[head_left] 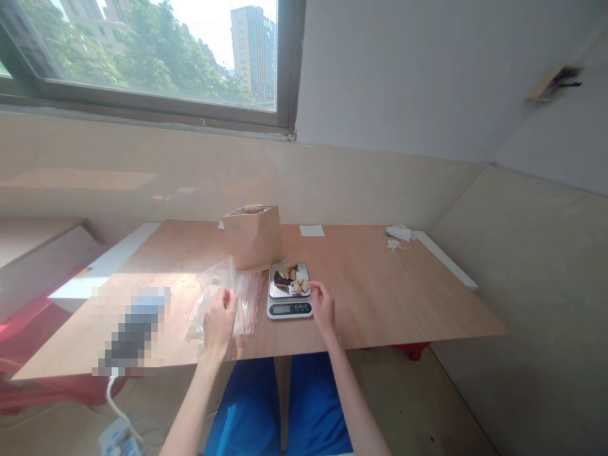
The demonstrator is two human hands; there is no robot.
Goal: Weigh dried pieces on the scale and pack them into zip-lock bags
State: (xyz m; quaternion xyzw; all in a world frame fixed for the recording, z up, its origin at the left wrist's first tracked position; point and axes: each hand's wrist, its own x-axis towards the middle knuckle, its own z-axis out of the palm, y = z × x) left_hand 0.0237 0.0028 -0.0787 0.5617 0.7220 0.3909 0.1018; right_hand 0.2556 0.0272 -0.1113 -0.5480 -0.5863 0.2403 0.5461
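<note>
Clear plastic bag (212, 286) rose from the left hand (219, 322), whose curled fingers seemed to pinch its lower edge near the front of the surface (380, 297). It looked light, limp and slippery, a thing that would likely fold under its own weight and handle best by a top edge or seam. Its long axis appeared to tilt upward and away from the person, though the clear film blurred its outline. Just right of it lay a stack of small red-striped resealable bags (249, 303), long side running roughly front to back; these seemed equally light and thin. The right hand (323, 307) was partly open, its fingertips (310, 289) at the near right corner of a metal weighing tray (289, 280), with nothing visibly held. On the tray sat tan lumps (297, 287) and dark brown shards (281, 278), probably brittle and easiest to pick up singly, though their material could not be told. The tray topped a digital kitchen scale (289, 309). Behind stood an upright kraft paper bag (253, 237), open at the top, and farther right lay a white paper slip (311, 230) and crumpled white tissue (398, 233).
</note>
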